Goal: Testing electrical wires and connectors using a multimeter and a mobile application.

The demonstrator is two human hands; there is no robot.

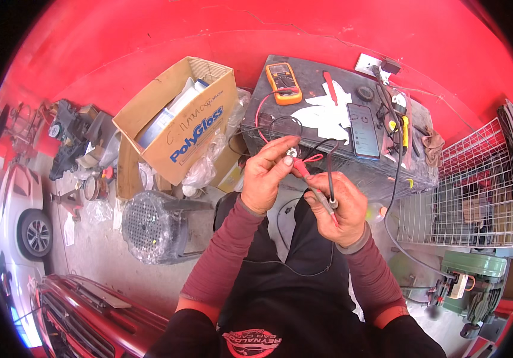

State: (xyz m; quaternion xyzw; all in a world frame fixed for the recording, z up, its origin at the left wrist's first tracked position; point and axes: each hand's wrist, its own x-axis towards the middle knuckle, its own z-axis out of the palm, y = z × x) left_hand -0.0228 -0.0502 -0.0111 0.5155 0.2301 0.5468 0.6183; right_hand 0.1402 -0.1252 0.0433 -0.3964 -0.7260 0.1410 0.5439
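My left hand is closed, its thumb and fingers pinching a small whitish part. A red piece with a thin looped red wire sits between my two hands. In my closed right hand is a slim grey pen-shaped tool, slanting up toward the red piece. A dark cable runs down to my right hand. Ahead, on a dark plastic-wrapped box top, lies an orange multimeter with a red lead running toward my hands.
White paper, a red tool, a phone, black tape and a yellow knife lie on the box top. Left are a cardboard box and stool; right, a wire rack and hanging cable.
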